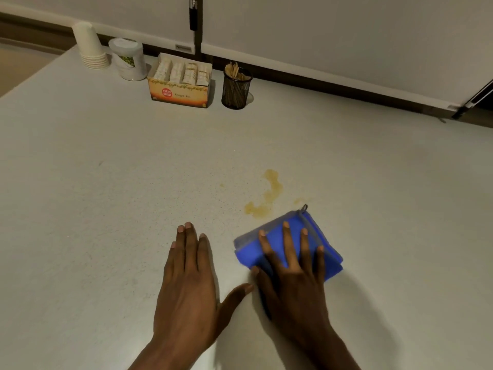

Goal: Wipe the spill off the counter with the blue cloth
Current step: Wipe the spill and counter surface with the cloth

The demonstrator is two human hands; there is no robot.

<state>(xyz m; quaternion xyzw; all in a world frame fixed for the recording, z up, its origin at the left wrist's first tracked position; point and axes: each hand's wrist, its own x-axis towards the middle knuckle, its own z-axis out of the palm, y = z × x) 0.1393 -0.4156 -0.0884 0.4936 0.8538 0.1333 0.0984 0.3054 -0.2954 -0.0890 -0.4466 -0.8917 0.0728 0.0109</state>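
Note:
A folded blue cloth point(274, 236) with a grey edge lies flat on the pale counter point(106, 209), right of centre near me. My right hand point(293, 279) lies palm down on it with the fingers spread, pressing it to the surface. A yellowish-brown spill point(269, 194) curves across the counter just beyond the cloth's far corner, with small droplets beside it. My left hand point(189, 284) rests flat on the bare counter to the left of the cloth, fingers extended, holding nothing.
Along the back wall stand a stack of paper cups point(90, 46), a white canister point(128, 60), an open box of tea bags point(181, 81) and a black mesh holder of wooden stirrers point(236, 88). The counter's left edge runs diagonally at far left.

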